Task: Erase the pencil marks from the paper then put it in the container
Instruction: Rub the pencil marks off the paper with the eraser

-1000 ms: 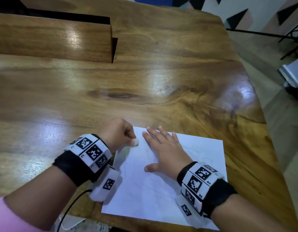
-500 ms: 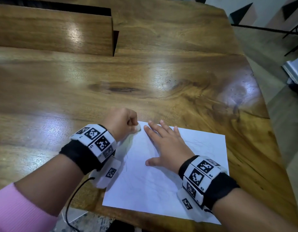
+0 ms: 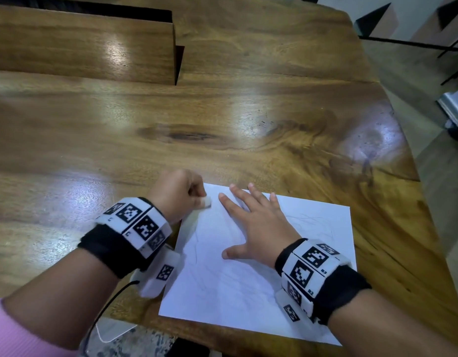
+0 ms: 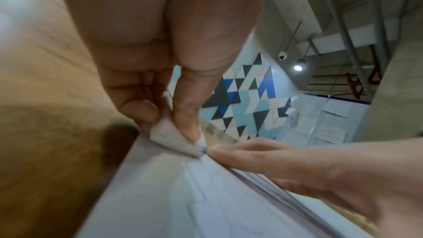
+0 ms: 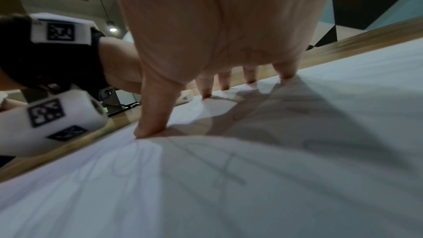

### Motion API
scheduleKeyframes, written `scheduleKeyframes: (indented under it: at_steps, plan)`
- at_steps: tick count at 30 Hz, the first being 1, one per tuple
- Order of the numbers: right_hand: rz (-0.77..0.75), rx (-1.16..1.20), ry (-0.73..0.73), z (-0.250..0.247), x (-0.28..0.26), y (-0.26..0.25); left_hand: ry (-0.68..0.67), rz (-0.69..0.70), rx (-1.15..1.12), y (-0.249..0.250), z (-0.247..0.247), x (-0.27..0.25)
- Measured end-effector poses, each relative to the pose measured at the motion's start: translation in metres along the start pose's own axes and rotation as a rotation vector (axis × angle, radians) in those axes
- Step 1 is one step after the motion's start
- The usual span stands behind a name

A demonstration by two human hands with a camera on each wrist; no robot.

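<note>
Paper (image 3: 248,287), a white sheet, lies flat on the near right part of the desk (image 3: 222,124), its near edge close to the desk's front edge. Faint pencil marks (image 3: 313,222) show toward its far right side, with fainter lines across the middle, so by my reading the erasing is not finished. The left hand (image 3: 177,193) is curled tight, thumb and fingers pinching a small white eraser (image 3: 206,201) whose grey-smudged tip presses the sheet at its far left corner. The right hand (image 3: 251,225) lies spread and flat on the sheet, fingers straight, holding nothing, pinning it down.

Compared with a second ago, both hands keep the same pose on the sheet; the eraser has moved only slightly within that corner. That suggests short rubbing strokes in one patch, with the darker marks on the right not yet reached.

A wooden container (image 3: 81,45), open at the top, stands at the far left of the desk, well apart from the sheet. Bare glossy wood lies between them. The pinning hand covers part of the sheet and would have to shift for the eraser to reach under it.
</note>
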State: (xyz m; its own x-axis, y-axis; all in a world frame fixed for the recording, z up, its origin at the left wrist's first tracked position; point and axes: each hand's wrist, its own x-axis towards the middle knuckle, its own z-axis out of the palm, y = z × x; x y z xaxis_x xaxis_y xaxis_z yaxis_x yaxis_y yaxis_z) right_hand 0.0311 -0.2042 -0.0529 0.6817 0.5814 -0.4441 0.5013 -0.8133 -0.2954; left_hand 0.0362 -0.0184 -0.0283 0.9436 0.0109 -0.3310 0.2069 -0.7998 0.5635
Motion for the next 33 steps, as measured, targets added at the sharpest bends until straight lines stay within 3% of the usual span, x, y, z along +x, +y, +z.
scheduleKeyframes:
  at_steps: [3,7,8,11,13,17,18,23,33]
  plan:
    - [0.007,-0.009,-0.004,0.0,0.001,-0.001,0.135,0.014,0.033,0.006,0.002,0.003]
    - [0.013,-0.004,-0.007,0.0,0.001,-0.001,-0.162,0.018,0.109,0.002,-0.003,-0.008]
    - [0.013,-0.005,-0.005,0.0,0.001,-0.001,-0.168,0.018,0.111,0.002,-0.004,-0.007]
    - [0.015,-0.022,-0.002,0.001,0.001,-0.001,0.034,0.022,0.055,0.009,-0.003,0.006]
    - [0.018,-0.026,-0.005,0.0,0.001,-0.001,0.082,0.037,0.073,0.011,-0.002,0.006]
    - [0.026,-0.012,-0.01,0.0,0.0,-0.003,-0.175,0.069,0.138,0.003,-0.002,-0.01]
    - [0.025,-0.012,-0.013,-0.001,-0.001,-0.003,-0.178,0.046,0.103,0.002,-0.005,-0.01]
    - [0.005,-0.04,-0.036,-0.003,-0.002,-0.004,0.03,-0.083,-0.192,-0.002,-0.021,0.002]
    - [-0.006,-0.037,-0.014,0.0,0.0,-0.003,0.127,-0.009,0.102,0.007,0.004,-0.002]
